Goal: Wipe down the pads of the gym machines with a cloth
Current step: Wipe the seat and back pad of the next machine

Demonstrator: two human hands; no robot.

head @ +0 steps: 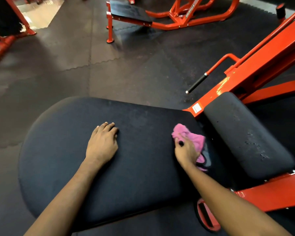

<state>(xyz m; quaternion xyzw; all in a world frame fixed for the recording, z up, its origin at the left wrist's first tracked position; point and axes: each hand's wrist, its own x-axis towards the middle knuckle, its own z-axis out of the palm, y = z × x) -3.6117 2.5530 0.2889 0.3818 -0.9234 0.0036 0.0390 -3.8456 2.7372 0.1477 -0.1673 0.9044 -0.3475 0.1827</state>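
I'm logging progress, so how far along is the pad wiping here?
Done: nothing looks plainly finished. In hand: the right hand grips the pink cloth on the right end of the large black pad, the left hand resting flat on it. Left: the smaller pad beside it shows spots, and the far bench pad may need wiping too.

A gym: red steel machine frames (255,68) with black upholstered pads (95,150), a flat bench (129,11) at upper centre, interlocking rubber floor mats (75,53).
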